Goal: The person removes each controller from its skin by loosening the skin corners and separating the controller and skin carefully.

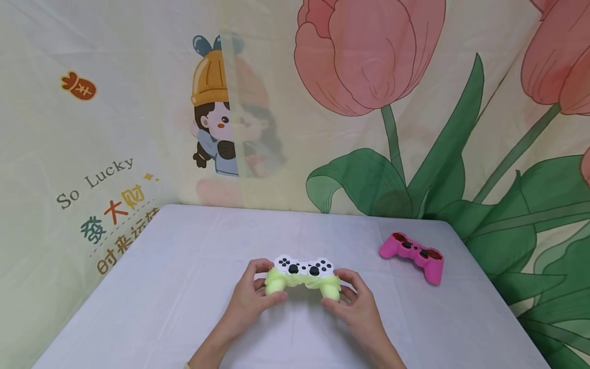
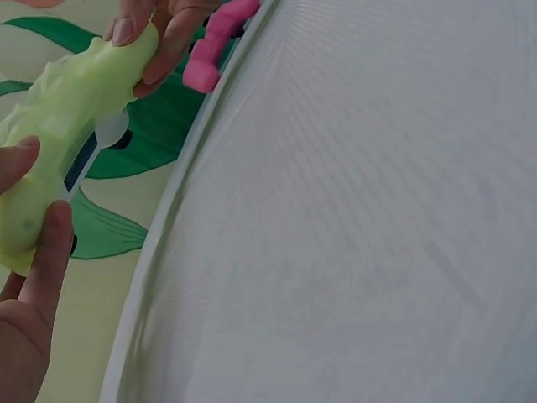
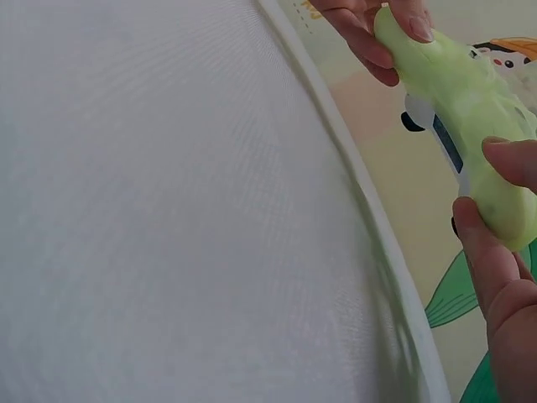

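Both hands hold a white game controller [image 1: 304, 267] above the table, its button face showing in the head view. A pale yellow-green silicone sleeve [image 1: 275, 285] wraps its grips and lower edge, while the upper face stays bare. My left hand [image 1: 249, 294] pinches the left grip, thumb at the front and fingers at the back. At the right grip, my right hand [image 1: 358, 303] holds in the same manner. Rumpled sleeve material [image 2: 84, 92] fills much of the controller's near side in the left wrist view; in the right wrist view the sleeve [image 3: 453, 80] spans between both hands.
On the right of the white-covered table [image 1: 184, 266] lies a pink controller [image 1: 413, 256] with black sticks and dark red patches. Behind the table hangs a printed cloth [image 1: 276, 195] with tulips and a cartoon figure.
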A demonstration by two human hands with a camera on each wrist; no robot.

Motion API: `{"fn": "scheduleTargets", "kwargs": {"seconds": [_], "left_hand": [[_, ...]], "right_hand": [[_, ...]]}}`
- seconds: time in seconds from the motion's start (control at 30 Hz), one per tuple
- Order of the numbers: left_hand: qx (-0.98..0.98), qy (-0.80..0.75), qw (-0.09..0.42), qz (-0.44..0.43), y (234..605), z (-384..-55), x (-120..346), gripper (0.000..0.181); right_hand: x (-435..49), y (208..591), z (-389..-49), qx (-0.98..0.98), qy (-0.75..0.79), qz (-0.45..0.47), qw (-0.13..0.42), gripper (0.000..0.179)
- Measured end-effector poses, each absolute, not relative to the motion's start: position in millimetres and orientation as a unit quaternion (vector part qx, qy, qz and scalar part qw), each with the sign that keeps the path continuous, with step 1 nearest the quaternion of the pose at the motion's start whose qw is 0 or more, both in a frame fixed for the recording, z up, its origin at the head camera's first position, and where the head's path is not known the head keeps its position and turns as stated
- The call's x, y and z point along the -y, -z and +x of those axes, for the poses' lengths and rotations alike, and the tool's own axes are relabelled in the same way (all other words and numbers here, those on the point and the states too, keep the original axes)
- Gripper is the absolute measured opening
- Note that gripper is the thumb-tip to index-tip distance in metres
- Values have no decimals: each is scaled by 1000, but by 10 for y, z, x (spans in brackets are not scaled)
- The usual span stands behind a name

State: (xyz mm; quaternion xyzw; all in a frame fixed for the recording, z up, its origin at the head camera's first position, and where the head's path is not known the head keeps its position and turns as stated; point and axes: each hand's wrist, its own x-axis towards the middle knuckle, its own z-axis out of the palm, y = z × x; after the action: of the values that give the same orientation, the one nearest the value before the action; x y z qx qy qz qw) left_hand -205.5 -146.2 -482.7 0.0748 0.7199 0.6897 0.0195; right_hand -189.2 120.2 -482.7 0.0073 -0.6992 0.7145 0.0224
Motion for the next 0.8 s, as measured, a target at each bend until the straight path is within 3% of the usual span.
{"fn": "scheduleTargets", "kwargs": {"seconds": [0.2, 0.37, 0.6, 0.8], "left_hand": [[-719, -688, 32, 91, 4822, -2045, 1473, 81], [-739, -667, 11, 99, 4826, -2035, 1465, 75], [-761, -640, -21, 102, 4828, -2035, 1473, 68], [-774, -624, -7, 107, 4813, -2023, 1477, 65]], "right_hand": [[-1209, 4829, -1898, 707, -707, 4, 23, 71], [-1213, 4835, -1889, 717, -696, 15, 15, 76], [-1211, 4874, -1884, 734, -676, 25, 51, 64], [-1226, 4871, -1868, 729, -682, 27, 46, 61]]}}
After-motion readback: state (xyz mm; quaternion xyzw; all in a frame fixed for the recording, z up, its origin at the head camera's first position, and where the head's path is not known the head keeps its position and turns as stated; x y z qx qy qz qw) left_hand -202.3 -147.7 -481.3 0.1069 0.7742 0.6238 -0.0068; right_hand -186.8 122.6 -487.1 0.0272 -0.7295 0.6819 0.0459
